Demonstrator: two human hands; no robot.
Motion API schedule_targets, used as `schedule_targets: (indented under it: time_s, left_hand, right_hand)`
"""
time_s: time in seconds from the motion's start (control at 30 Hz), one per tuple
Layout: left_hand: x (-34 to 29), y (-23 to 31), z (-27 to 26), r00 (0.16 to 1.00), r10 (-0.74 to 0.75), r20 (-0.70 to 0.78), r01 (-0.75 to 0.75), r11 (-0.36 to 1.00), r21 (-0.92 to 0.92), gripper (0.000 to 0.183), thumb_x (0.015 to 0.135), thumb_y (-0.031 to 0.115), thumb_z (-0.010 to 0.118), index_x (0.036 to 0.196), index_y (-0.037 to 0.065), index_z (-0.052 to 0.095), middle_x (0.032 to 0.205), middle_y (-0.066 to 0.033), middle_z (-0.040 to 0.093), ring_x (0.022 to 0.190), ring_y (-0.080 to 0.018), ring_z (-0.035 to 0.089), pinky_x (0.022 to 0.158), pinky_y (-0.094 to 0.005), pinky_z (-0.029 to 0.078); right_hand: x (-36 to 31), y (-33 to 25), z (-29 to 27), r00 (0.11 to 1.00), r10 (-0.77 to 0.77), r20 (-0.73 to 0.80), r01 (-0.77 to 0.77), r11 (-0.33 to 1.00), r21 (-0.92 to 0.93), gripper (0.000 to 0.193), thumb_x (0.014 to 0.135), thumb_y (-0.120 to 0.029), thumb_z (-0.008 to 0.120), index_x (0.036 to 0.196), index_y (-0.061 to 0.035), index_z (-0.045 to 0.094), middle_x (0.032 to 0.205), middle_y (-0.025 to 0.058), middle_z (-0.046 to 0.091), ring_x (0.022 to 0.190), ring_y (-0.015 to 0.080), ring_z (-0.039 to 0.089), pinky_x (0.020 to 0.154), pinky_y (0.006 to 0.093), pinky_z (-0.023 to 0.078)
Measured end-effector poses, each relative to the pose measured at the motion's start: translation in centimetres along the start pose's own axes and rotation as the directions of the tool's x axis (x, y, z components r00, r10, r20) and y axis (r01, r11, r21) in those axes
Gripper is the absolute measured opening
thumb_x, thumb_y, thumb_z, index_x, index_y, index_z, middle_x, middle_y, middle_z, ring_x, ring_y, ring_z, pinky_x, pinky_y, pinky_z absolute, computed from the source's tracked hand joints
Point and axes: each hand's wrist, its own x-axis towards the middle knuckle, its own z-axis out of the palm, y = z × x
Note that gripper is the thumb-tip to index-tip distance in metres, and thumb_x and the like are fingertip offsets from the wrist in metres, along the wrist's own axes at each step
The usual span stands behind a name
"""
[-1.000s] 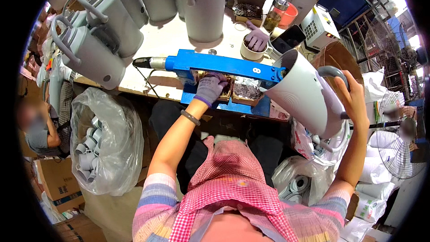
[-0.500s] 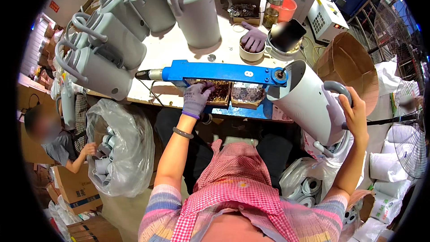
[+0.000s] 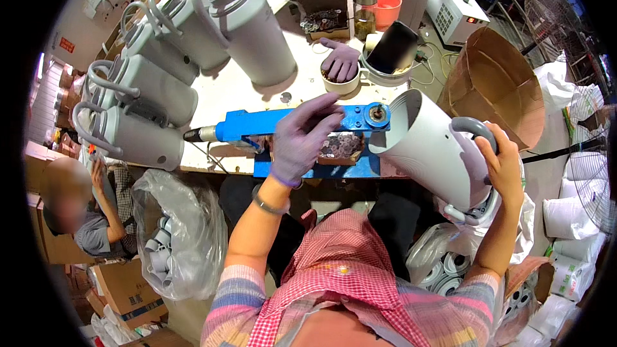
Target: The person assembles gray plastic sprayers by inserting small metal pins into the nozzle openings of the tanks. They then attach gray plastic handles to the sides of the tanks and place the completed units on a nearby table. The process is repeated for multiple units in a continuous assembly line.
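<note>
My right hand (image 3: 502,166), bare, is wrapped round the dark grey curved handle (image 3: 474,127) of a pale grey jug body (image 3: 432,148). This hollow cylinder is tilted, its open end against the tip of a long blue tool arm (image 3: 257,123). My left hand (image 3: 301,135), in a lilac glove, is raised over the middle of that arm. Its fingers point toward the tip and appear drawn together; anything small between them is too small to make out. Beneath the arm, beside this hand, is a tray of small metal parts (image 3: 340,146).
Several grey jugs with handles (image 3: 250,35) stand at the table's left. Behind the arm are a cup with a spare glove (image 3: 340,67), a jar (image 3: 364,13) and a red tub (image 3: 387,6). A carton (image 3: 495,90) stands right; another person (image 3: 96,209) is at left.
My left hand has risen out of a parts tray under the blue arm and moved right, over the arm. My right hand keeps its hold on the jug handle. The view has shifted slightly.
</note>
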Motion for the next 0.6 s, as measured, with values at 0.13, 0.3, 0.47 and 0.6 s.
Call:
schedule_targets:
  time_s: [0.13, 0.3, 0.47, 0.6]
  left_hand:
    - [3.8, -2.3, 3.2, 0.987, 0.048, 0.154, -0.058, 0.996, 0.064, 0.036, 0.091, 0.002, 0.066, 0.126, -0.002, 0.061, 0.104, -0.0096, 0.071, 0.095, -0.0128, 0.066, 0.087, -0.0272, 0.054]
    - [4.7, -2.2, 3.4, 0.971, -0.006, 0.239, -0.024, 0.992, 0.122, 0.039, 0.091, 0.004, 0.068, 0.129, -0.003, 0.060, 0.106, -0.0117, 0.071, 0.096, -0.0146, 0.067, 0.089, -0.0288, 0.055]
    - [5.6, -0.5, 3.4, 0.886, 0.198, 0.420, -0.397, 0.793, 0.463, 0.037, 0.089, 0.005, 0.069, 0.125, 0.003, 0.063, 0.102, -0.0130, 0.072, 0.089, -0.0179, 0.071, 0.081, -0.0303, 0.058]
    - [5.6, 0.2, 3.8, 0.780, 0.271, 0.564, -0.618, 0.472, 0.628, 0.035, 0.088, 0.005, 0.070, 0.122, 0.005, 0.065, 0.099, -0.0143, 0.072, 0.087, -0.0211, 0.073, 0.079, -0.0323, 0.059]
  right_hand:
    - [0.2, 0.2, 0.2, 1.000, -0.013, 0.002, 0.013, 1.000, 0.021, 0.026, 0.093, -0.023, 0.067, 0.106, -0.0011, 0.063, 0.071, 0.0104, 0.055, 0.064, 0.0177, 0.050, 0.062, 0.0299, 0.043]
    - [0.2, 1.2, -0.2, 0.999, 0.042, 0.017, -0.043, 0.998, 0.035, 0.027, 0.093, -0.024, 0.067, 0.106, -0.0007, 0.062, 0.071, 0.0106, 0.056, 0.062, 0.0183, 0.050, 0.061, 0.0301, 0.043]
    - [0.7, 1.7, -0.1, 0.998, 0.050, 0.036, -0.051, 0.998, 0.028, 0.028, 0.092, -0.024, 0.068, 0.106, -0.0004, 0.062, 0.072, 0.0119, 0.057, 0.063, 0.0207, 0.052, 0.063, 0.0314, 0.044]
    - [0.8, 1.4, 0.1, 0.999, 0.041, 0.027, -0.042, 0.999, 0.033, 0.028, 0.092, -0.024, 0.068, 0.106, -0.0005, 0.062, 0.073, 0.0130, 0.058, 0.064, 0.0217, 0.053, 0.064, 0.0319, 0.045]
